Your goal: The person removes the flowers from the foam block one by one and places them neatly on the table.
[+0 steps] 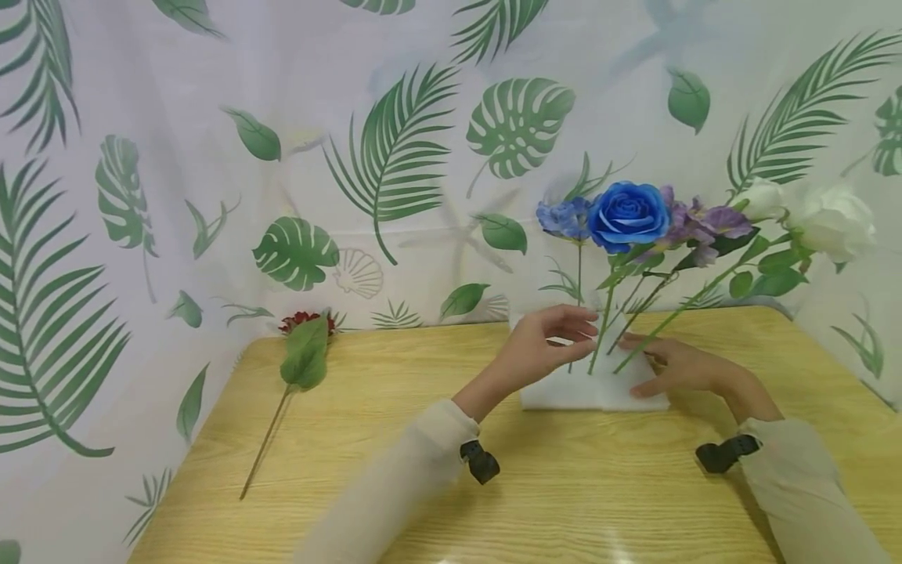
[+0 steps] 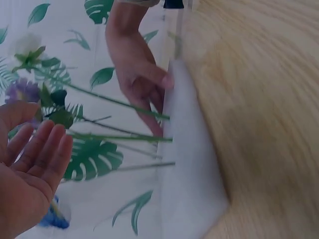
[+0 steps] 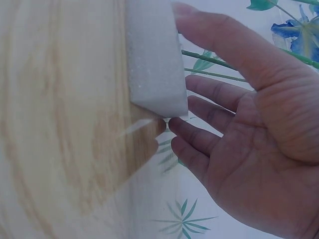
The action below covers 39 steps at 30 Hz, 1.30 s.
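The left grip (image 1: 546, 345) hangs relaxed beside stems (image 2: 124, 137) standing in the white block (image 1: 564, 394), far right; the right grip (image 1: 694, 368), loosely spread, touches the block's right end. Wide bench (image 1: 423, 376) runs left to a red flower (image 1: 304, 356) near the edge.

The table (image 1: 564, 486) has a wood-grain surface, smooth and slightly glossy. The white block (image 3: 154, 59) seems to be foam — matt, a little rough. The blue rose (image 1: 629, 218) looks like cloth; the curtain (image 1: 409, 39) also looks like cloth, softly creased.
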Each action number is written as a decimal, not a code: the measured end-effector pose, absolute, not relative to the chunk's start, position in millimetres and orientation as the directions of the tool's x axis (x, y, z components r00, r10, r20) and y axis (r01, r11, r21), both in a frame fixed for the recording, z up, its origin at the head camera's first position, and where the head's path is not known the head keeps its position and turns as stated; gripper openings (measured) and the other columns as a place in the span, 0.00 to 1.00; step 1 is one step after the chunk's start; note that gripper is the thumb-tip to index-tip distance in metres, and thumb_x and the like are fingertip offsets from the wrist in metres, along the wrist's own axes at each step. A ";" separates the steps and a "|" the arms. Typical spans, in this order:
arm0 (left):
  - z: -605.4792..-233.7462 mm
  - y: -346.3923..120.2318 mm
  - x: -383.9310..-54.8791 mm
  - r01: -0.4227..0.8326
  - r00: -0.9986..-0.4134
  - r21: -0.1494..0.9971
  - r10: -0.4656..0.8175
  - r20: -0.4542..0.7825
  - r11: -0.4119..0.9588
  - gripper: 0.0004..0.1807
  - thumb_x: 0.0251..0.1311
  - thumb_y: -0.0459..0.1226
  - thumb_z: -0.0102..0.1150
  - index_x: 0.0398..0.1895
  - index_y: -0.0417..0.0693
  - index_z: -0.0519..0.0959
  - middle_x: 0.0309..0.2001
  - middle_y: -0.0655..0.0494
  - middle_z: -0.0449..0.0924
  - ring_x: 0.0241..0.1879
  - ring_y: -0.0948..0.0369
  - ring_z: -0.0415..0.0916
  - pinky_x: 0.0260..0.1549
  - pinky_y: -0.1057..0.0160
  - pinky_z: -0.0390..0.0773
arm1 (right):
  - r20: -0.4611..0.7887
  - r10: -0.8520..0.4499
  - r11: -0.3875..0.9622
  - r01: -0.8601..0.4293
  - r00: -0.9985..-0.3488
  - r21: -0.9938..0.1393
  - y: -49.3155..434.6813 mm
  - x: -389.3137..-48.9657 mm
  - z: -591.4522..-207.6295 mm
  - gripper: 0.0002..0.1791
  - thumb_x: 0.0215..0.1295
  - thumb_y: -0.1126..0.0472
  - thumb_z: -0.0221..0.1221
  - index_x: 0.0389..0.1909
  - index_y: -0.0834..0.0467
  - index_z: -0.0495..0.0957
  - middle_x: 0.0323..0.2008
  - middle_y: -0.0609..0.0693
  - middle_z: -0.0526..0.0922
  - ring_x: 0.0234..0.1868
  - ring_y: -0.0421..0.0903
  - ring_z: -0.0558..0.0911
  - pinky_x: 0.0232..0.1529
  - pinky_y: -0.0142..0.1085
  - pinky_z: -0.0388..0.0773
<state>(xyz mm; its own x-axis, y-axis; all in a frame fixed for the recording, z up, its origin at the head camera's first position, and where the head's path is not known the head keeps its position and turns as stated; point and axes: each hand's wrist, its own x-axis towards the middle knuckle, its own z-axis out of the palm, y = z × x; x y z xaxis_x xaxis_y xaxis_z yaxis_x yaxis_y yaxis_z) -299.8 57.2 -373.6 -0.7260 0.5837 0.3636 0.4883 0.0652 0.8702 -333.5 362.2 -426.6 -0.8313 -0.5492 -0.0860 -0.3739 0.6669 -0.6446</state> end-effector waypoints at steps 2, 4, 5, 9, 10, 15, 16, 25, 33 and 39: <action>-375.2 69.8 -297.9 0.494 -0.725 0.866 0.585 0.363 0.075 0.22 0.69 0.35 0.63 0.66 0.47 0.77 0.58 0.46 0.84 0.54 0.61 0.83 0.47 0.73 0.83 | -0.100 -0.546 0.665 -0.358 -0.832 -0.656 361.9 -332.8 -425.8 0.48 0.59 0.55 0.74 0.74 0.70 0.62 0.76 0.75 0.52 0.74 0.78 0.54 0.67 0.71 0.65; -377.1 82.1 -296.6 0.499 -0.725 0.863 0.583 0.367 0.078 0.23 0.69 0.35 0.63 0.66 0.48 0.77 0.60 0.48 0.82 0.57 0.61 0.82 0.49 0.74 0.81 | -0.114 -0.540 0.660 -0.335 -0.834 -0.672 361.7 -331.7 -425.0 0.48 0.59 0.55 0.73 0.75 0.69 0.61 0.77 0.74 0.51 0.75 0.78 0.52 0.67 0.71 0.63; -377.9 88.0 -295.9 0.505 -0.726 0.859 0.580 0.371 0.083 0.23 0.69 0.35 0.63 0.67 0.49 0.77 0.61 0.49 0.82 0.58 0.61 0.82 0.49 0.75 0.81 | -0.120 -0.539 0.657 -0.327 -0.834 -0.679 361.8 -331.1 -424.4 0.48 0.59 0.55 0.73 0.75 0.69 0.61 0.77 0.74 0.52 0.75 0.79 0.52 0.67 0.71 0.63; -379.5 108.8 -294.3 0.534 -0.720 0.840 0.571 0.395 0.092 0.25 0.69 0.34 0.64 0.69 0.49 0.75 0.64 0.50 0.80 0.60 0.61 0.81 0.52 0.77 0.79 | -0.132 -0.538 0.645 -0.305 -0.833 -0.701 360.9 -328.8 -422.2 0.47 0.60 0.55 0.73 0.75 0.68 0.61 0.77 0.73 0.53 0.75 0.79 0.50 0.67 0.73 0.61; -379.8 113.3 -294.1 0.543 -0.720 0.834 0.567 0.400 0.101 0.26 0.68 0.35 0.64 0.69 0.49 0.75 0.65 0.50 0.80 0.60 0.62 0.80 0.52 0.76 0.79 | -0.131 -0.540 0.642 -0.307 -0.831 -0.702 360.9 -328.1 -421.8 0.47 0.60 0.56 0.72 0.75 0.68 0.61 0.77 0.74 0.53 0.74 0.80 0.50 0.67 0.73 0.61; -383.5 129.9 -296.4 0.539 -0.742 0.833 0.537 0.401 0.123 0.26 0.69 0.36 0.64 0.70 0.48 0.74 0.66 0.51 0.79 0.64 0.61 0.78 0.55 0.77 0.78 | -0.116 -0.559 0.624 -0.325 -0.821 -0.711 361.6 -328.3 -423.3 0.47 0.62 0.57 0.71 0.76 0.68 0.59 0.77 0.74 0.52 0.75 0.79 0.51 0.66 0.74 0.62; -384.8 131.9 -297.5 0.536 -0.746 0.835 0.533 0.400 0.122 0.26 0.69 0.37 0.64 0.70 0.48 0.74 0.66 0.52 0.79 0.64 0.62 0.77 0.55 0.78 0.77 | -0.123 -0.557 0.627 -0.319 -0.821 -0.710 362.0 -328.8 -423.9 0.47 0.62 0.57 0.71 0.76 0.68 0.59 0.77 0.73 0.52 0.75 0.78 0.51 0.66 0.73 0.62; -389.7 139.9 -307.3 0.519 -0.754 0.846 0.529 0.389 0.118 0.25 0.69 0.35 0.63 0.68 0.45 0.75 0.65 0.47 0.79 0.62 0.60 0.79 0.54 0.76 0.79 | -0.159 -0.511 0.684 -0.288 -0.845 -0.670 363.2 -328.8 -425.5 0.44 0.61 0.53 0.72 0.73 0.65 0.65 0.76 0.74 0.55 0.73 0.78 0.57 0.66 0.70 0.67; -388.5 149.1 -315.2 0.523 -0.765 0.830 0.534 0.360 0.191 0.24 0.71 0.36 0.60 0.69 0.47 0.75 0.64 0.50 0.80 0.62 0.60 0.80 0.51 0.80 0.78 | -0.137 -0.517 0.676 -0.305 -0.845 -0.671 364.1 -328.0 -425.6 0.46 0.61 0.53 0.72 0.74 0.66 0.62 0.75 0.74 0.56 0.73 0.76 0.58 0.66 0.67 0.68; -391.9 152.6 -320.4 0.558 -0.763 0.786 0.536 0.361 0.266 0.21 0.71 0.34 0.58 0.66 0.46 0.78 0.58 0.50 0.85 0.54 0.65 0.83 0.46 0.83 0.76 | -0.141 -0.523 0.675 -0.308 -0.840 -0.671 365.6 -327.8 -425.1 0.49 0.62 0.52 0.71 0.76 0.68 0.57 0.76 0.74 0.54 0.74 0.76 0.58 0.67 0.67 0.68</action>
